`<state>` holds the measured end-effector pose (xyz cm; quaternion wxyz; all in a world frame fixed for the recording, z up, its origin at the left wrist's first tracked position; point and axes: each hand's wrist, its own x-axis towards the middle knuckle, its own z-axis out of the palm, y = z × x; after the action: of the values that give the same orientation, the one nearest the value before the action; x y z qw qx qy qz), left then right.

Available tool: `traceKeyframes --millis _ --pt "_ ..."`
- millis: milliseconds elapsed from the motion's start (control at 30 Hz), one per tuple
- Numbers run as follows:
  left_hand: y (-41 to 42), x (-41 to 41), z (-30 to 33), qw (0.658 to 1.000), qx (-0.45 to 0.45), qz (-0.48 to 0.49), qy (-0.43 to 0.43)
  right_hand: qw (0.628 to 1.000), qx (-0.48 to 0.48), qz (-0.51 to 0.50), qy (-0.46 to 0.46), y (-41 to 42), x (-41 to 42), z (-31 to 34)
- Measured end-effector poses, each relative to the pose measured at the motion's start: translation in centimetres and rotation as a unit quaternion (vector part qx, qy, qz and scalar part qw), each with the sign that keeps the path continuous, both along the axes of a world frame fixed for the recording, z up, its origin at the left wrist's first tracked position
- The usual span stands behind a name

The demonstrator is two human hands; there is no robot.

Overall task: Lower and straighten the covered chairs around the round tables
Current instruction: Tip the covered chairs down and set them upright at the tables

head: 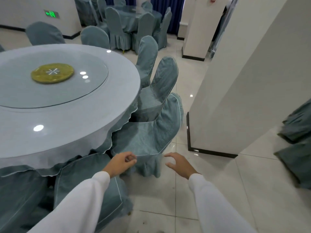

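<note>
My left hand [123, 163] pinches the loose, slippery cover at the tilted chair's [148, 137] seat edge, right hand [179, 163] open beside it; I'd grab the frame, probably heavy.

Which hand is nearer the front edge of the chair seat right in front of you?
Left. The left hand is at the chair seat's piped front edge, fingers curled there. The right hand hovers open just off the seat's corner, above the floor.

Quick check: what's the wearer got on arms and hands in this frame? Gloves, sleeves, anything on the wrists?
Long plain white sleeves on both arms, reaching the wrists. The left hand and right hand are bare: no gloves, and no watch, ring or band visible.
</note>
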<state>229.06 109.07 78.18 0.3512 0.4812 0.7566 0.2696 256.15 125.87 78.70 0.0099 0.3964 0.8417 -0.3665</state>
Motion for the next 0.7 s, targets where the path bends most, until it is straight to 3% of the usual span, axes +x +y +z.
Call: traceKeyframes --millis 300,700 --pt "12.9 3.9 2.0 0.999 0.018 0.038 0.021 1.0 0.013 0.018 0.018 13.6 1.4 1.6" --pt "26.8 0.3 0.1 0.996 0.02 0.091 -0.003 0.995 0.065 0.078 0.018 29.9 -6.2 4.0"
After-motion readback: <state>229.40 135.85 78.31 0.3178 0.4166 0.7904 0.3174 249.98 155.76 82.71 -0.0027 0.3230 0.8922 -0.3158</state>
